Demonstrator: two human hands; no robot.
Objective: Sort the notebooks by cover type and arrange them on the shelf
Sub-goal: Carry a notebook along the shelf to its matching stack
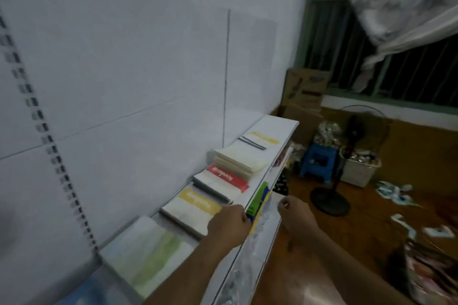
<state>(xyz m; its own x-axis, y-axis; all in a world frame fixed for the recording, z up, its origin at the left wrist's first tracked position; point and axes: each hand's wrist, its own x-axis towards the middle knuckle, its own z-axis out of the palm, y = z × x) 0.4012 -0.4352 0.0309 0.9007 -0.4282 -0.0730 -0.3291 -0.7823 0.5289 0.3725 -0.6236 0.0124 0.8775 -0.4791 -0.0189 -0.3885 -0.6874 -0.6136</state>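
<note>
Several notebooks lie flat in a row on the white upper shelf (pixel 285 138): a green-banded one (pixel 148 252) nearest, a yellow-banded one (pixel 195 208), a red-banded one (pixel 228 178), a cream stack (pixel 243 161) and a far yellow-banded one (pixel 265 137). My left hand (pixel 229 224) is curled at the shelf's front edge and touches the near end of a green, blue and yellow stack (pixel 259 199) on the lower shelf (pixel 272 220). Whether it grips that stack is hidden. My right hand (pixel 295 210) hovers over the lower shelf with its fingers curled; I see nothing in it.
A white wall panel stands behind the shelf. On the brown floor to the right are a blue stool (pixel 318 163), a black standing fan (pixel 332 198), a basket (pixel 359 168), cardboard boxes (pixel 304 91) and scattered papers (pixel 396 193). A barred window is at the upper right.
</note>
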